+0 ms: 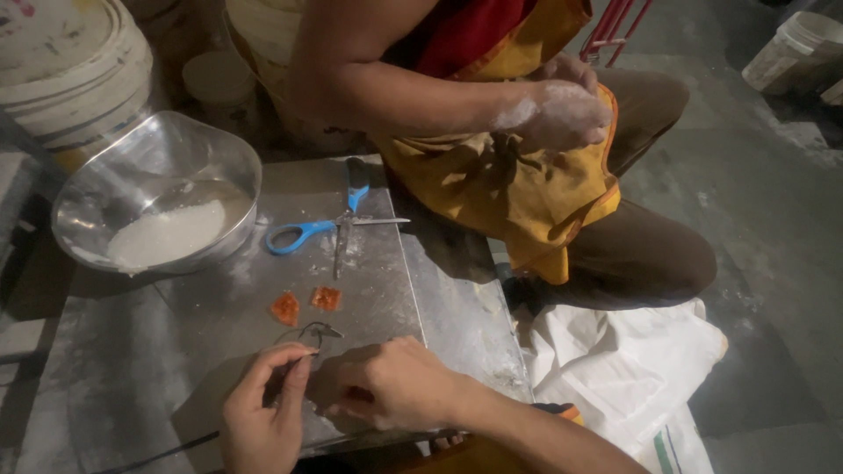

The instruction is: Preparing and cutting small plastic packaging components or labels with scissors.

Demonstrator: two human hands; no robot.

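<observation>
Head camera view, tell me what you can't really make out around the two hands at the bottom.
- Right hand: curled, back to the camera; palm hidden.
- Left hand: pinches a thin dark wire, too small to identify; wrist cut by the bottom edge.
- Two orange pieces on the metal table: too small to identify.
- Scissors: dark upper end unclear.

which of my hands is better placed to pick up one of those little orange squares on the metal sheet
Probably the left. The left hand sits just below the orange squares, though its fingertips already pinch a thin dark wire. The right hand lies farther right, curled on the metal sheet.
</observation>
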